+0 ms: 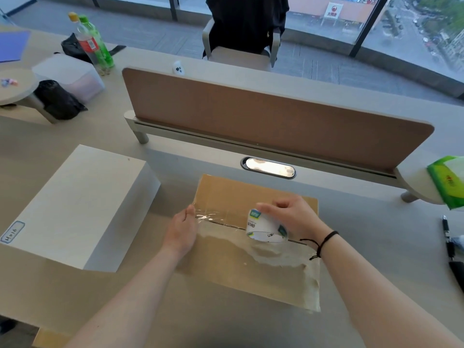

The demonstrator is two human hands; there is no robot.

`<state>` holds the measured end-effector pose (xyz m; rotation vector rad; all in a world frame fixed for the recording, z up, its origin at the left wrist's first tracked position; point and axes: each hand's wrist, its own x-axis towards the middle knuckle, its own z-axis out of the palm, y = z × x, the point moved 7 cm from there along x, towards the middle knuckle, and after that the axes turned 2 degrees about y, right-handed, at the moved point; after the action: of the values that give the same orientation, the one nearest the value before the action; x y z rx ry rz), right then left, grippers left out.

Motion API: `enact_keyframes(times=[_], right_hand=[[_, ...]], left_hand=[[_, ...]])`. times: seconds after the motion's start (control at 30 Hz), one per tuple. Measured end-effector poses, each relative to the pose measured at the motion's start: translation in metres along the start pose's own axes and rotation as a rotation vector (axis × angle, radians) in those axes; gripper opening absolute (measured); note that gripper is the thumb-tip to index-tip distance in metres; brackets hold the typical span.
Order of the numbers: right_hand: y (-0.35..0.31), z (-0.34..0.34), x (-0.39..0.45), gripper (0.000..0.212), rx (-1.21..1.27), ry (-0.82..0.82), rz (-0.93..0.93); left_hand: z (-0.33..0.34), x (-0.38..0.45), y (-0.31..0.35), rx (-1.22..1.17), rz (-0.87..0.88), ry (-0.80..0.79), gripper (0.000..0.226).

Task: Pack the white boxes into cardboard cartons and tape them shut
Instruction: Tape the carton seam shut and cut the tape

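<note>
A brown cardboard carton (251, 267) lies closed on the desk in front of me, its flap seam running left to right. My right hand (293, 217) grips a roll of clear tape (266, 228) over the seam's middle. A strip of clear tape (218, 218) stretches from the roll to the carton's left edge. There my left hand (182, 229) pinches the strip's free end. A large white box (75, 207) with a small handwritten label stands on the desk to the left of the carton.
A brown desk divider (276, 116) runs behind the carton, with a cable slot (268, 167) before it. Bottles (93, 43), a translucent bin (70, 76) and a black bag (57, 99) sit far left. A green tissue pack (449, 182) and a pen (448, 237) lie right. A chair (241, 54) stands beyond the desk.
</note>
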<state>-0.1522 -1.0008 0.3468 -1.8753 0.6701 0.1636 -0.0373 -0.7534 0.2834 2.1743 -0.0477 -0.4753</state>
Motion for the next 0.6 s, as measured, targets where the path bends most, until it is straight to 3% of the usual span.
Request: enact_keyframes(times=[0.1, 0.2, 0.33, 0.5, 0.6], right_hand=[[0.026, 0.005, -0.006, 0.094, 0.297, -0.021, 0.067], [0.032, 0.007, -0.008, 0.095, 0.342, 0.012, 0.038], [0.015, 0.0, -0.015, 0.064, 0.153, 0.048, -0.051], [0.007, -0.016, -0.015, 0.061, -0.084, 0.144, -0.094], [-0.001, -0.031, -0.02, 0.067, -0.381, 0.198, -0.155]], left_hand=[[0.001, 0.0, 0.001, -0.014, 0.008, -0.008, 0.055], [0.002, 0.001, 0.001, 0.016, 0.004, -0.005, 0.061], [0.0, 0.0, 0.005, 0.025, 0.025, 0.009, 0.056], [0.001, 0.0, 0.006, 0.037, 0.043, 0.022, 0.056], [0.001, 0.002, 0.005, 0.046, 0.053, 0.021, 0.056]])
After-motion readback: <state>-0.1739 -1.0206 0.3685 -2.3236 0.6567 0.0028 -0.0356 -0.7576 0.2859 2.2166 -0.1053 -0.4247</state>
